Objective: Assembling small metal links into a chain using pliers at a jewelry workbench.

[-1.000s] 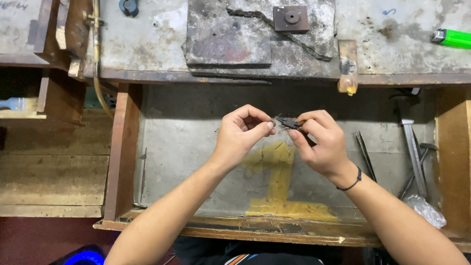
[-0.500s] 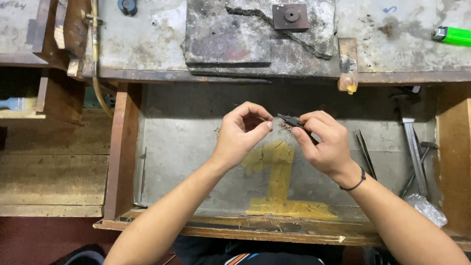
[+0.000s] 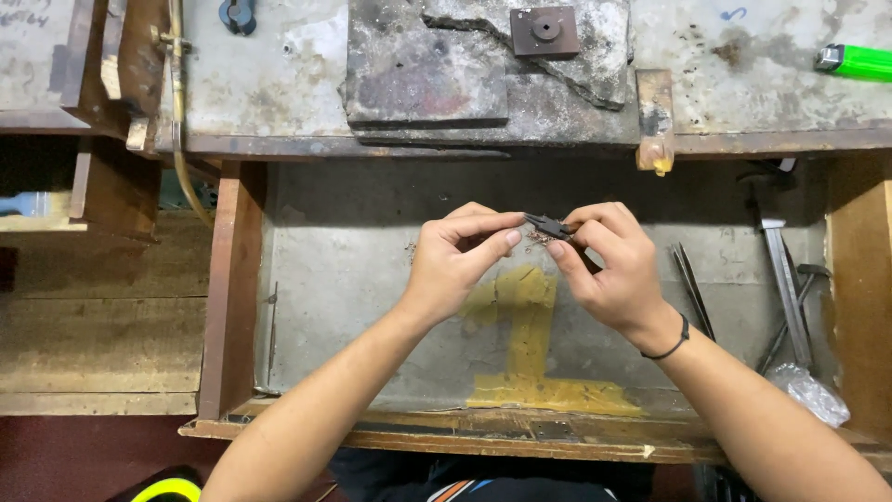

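Note:
Both my hands are held together above an open wooden drawer (image 3: 228,288) under a worn workbench. My right hand (image 3: 609,270) grips small dark pliers (image 3: 550,225), their tips pointing left. My left hand (image 3: 455,260) pinches a tiny reddish metal piece (image 3: 535,238) with thumb and forefinger, right at the plier tips. The piece is too small to make out further. A black band circles my right wrist.
The drawer's grey floor bears a yellow stained patch (image 3: 525,316). Several metal hand tools (image 3: 780,279) and a crumpled plastic bag (image 3: 810,390) lie at its right side. On the bench top sit a charred block (image 3: 437,65), a square metal piece (image 3: 544,30) and a green lighter (image 3: 855,61).
My hands have stayed nearly in place. The fingers shifted slightly around the small piece at the plier tips.

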